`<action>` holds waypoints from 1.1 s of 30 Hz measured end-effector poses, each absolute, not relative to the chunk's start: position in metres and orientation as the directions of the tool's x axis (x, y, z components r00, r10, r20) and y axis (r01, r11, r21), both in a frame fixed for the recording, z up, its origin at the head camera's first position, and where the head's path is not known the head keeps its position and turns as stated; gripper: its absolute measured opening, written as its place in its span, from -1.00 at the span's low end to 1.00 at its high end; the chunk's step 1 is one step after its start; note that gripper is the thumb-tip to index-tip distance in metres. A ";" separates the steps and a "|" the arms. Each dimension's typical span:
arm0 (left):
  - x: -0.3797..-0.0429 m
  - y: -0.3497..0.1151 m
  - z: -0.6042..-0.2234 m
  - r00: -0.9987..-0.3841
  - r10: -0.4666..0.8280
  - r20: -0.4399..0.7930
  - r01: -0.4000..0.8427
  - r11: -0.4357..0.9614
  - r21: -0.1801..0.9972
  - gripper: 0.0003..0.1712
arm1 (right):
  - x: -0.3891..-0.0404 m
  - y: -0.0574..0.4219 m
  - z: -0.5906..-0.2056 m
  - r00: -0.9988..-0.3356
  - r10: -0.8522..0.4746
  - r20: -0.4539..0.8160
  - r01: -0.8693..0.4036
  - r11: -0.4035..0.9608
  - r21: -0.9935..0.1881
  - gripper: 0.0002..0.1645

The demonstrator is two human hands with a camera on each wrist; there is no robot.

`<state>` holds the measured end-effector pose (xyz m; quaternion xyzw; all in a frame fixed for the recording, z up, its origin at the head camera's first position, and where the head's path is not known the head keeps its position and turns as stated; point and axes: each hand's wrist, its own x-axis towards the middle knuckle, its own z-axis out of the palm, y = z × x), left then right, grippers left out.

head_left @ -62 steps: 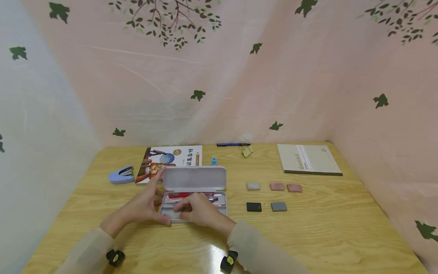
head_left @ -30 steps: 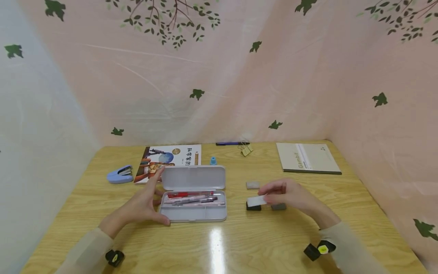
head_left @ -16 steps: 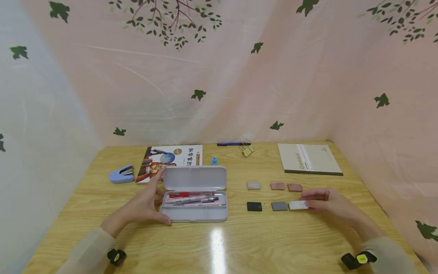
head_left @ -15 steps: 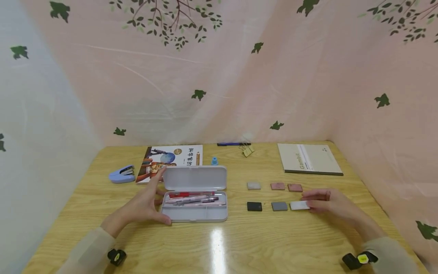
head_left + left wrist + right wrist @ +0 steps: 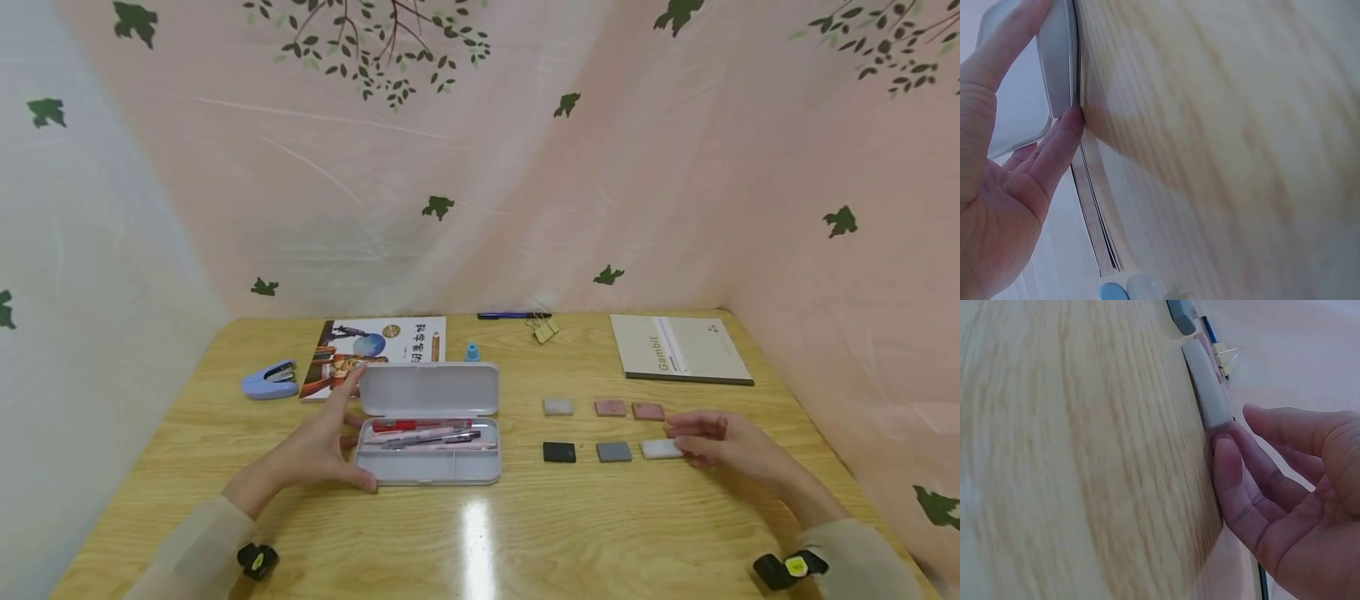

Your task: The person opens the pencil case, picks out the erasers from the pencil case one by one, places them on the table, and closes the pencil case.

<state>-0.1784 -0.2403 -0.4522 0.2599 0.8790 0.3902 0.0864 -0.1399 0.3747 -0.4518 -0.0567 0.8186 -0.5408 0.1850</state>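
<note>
My left hand [image 5: 307, 454] holds the left end of an open pencil case [image 5: 401, 471], its thumb on the front edge and an index finger up by the raised lid [image 5: 427, 390]. Several pens [image 5: 427, 437] lie in the case's back compartment; its two front compartments hold nothing. A white eraser [image 5: 660, 449] lies flat on the table, right of a grey eraser [image 5: 613, 452]. My right hand [image 5: 723, 442] is at its right end, with fingertips close against it. In the right wrist view, the thumb [image 5: 1285, 428] stands apart from that eraser [image 5: 1207, 387].
A black eraser [image 5: 559, 452] is left of the grey one; behind them sit a pale eraser [image 5: 558, 407] and two pink erasers [image 5: 611, 407]. Further back are a notebook [image 5: 682, 346], binder clip [image 5: 545, 332], pen [image 5: 513, 316], picture book [image 5: 348, 354] and blue stapler [image 5: 270, 381].
My right hand has carried the white eraser rightward out of the pencil case and set it beside the grey eraser. The left hand has kept its place on the case.
</note>
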 end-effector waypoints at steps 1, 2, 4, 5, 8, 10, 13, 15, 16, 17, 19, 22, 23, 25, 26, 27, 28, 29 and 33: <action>-0.178 -0.240 -0.452 -0.850 0.525 0.051 0.388 0.557 0.735 0.76 | -0.140 0.375 -0.451 -0.926 -0.290 -0.242 0.108 0.411 -0.905 -0.38; -0.178 -0.240 -0.452 -0.850 0.525 0.051 0.387 0.554 0.737 0.76 | -0.139 0.374 -0.450 -0.926 -0.289 -0.243 0.109 0.413 -0.904 -0.39; -0.178 -0.240 -0.452 -0.850 0.525 0.053 0.386 0.550 0.740 0.76 | -0.139 0.374 -0.448 -0.927 -0.284 -0.244 0.110 0.417 -0.902 -0.39; -0.178 -0.240 -0.452 -0.850 0.525 0.052 0.382 0.545 0.747 0.76 | -0.139 0.373 -0.448 -0.927 -0.284 -0.244 0.108 0.420 -0.901 -0.39; -0.178 -0.241 -0.452 -0.851 0.523 0.049 0.377 0.543 0.750 0.75 | -0.139 0.372 -0.446 -0.925 -0.288 -0.247 0.106 0.428 -0.898 -0.40; -0.178 -0.240 -0.453 -0.852 0.522 0.045 0.371 0.541 0.755 0.75 | -0.140 0.371 -0.444 -0.925 -0.289 -0.247 0.100 0.443 -0.891 -0.41; -0.178 -0.240 -0.453 -0.852 0.521 0.045 0.368 0.537 0.759 0.76 | -0.141 0.369 -0.441 -0.929 -0.277 -0.244 0.094 0.462 -0.882 -0.42; -0.177 -0.240 -0.453 -0.853 0.520 0.048 0.370 0.536 0.759 0.75 | -0.142 0.365 -0.437 -0.936 -0.264 -0.233 0.079 0.486 -0.870 -0.43; -0.177 -0.240 -0.452 -0.853 0.520 0.050 0.371 0.536 0.758 0.76 | -0.142 0.361 -0.435 -0.938 -0.260 -0.228 0.075 0.492 -0.868 -0.43; -0.177 -0.240 -0.452 -0.853 0.520 0.052 0.372 0.534 0.760 0.76 | -0.143 0.358 -0.432 -0.941 -0.256 -0.222 0.069 0.496 -0.865 -0.44; -0.177 -0.239 -0.452 -0.853 0.519 0.052 0.372 0.534 0.759 0.76 | -0.145 0.349 -0.426 -0.943 -0.267 -0.201 0.038 0.512 -0.858 -0.46; -0.177 -0.239 -0.452 -0.853 0.520 0.041 0.366 0.542 0.756 0.75 | -0.149 0.332 -0.417 -0.937 -0.308 -0.166 -0.018 0.516 -0.857 -0.48; -0.177 -0.238 -0.452 -0.853 0.520 0.036 0.364 0.545 0.756 0.75 | -0.152 0.325 -0.414 -0.933 -0.324 -0.155 -0.034 0.508 -0.861 -0.49; -0.178 -0.238 -0.452 -0.853 0.520 0.033 0.365 0.550 0.751 0.74 | -0.157 0.310 -0.407 -0.921 -0.367 -0.128 -0.071 0.482 -0.873 -0.50; -0.178 -0.238 -0.452 -0.853 0.521 0.033 0.366 0.553 0.749 0.74 | -0.159 0.301 -0.404 -0.915 -0.387 -0.113 -0.088 0.466 -0.880 -0.50; -0.178 -0.239 -0.452 -0.853 0.520 0.037 0.369 0.551 0.748 0.74 | -0.162 0.292 -0.402 -0.907 -0.409 -0.099 -0.102 0.442 -0.891 -0.50; -0.178 -0.239 -0.452 -0.853 0.521 0.040 0.372 0.552 0.747 0.75 | -0.166 0.283 -0.400 -0.899 -0.430 -0.087 -0.113 0.419 -0.901 -0.49; -0.178 -0.239 -0.452 -0.853 0.521 0.043 0.374 0.551 0.746 0.75 | -0.169 0.273 -0.398 -0.892 -0.444 -0.081 -0.116 0.399 -0.910 -0.48; -0.177 -0.239 -0.452 -0.853 0.520 0.044 0.373 0.549 0.748 0.75 | -0.180 0.234 -0.394 -0.865 -0.498 -0.063 -0.124 0.335 -0.934 -0.38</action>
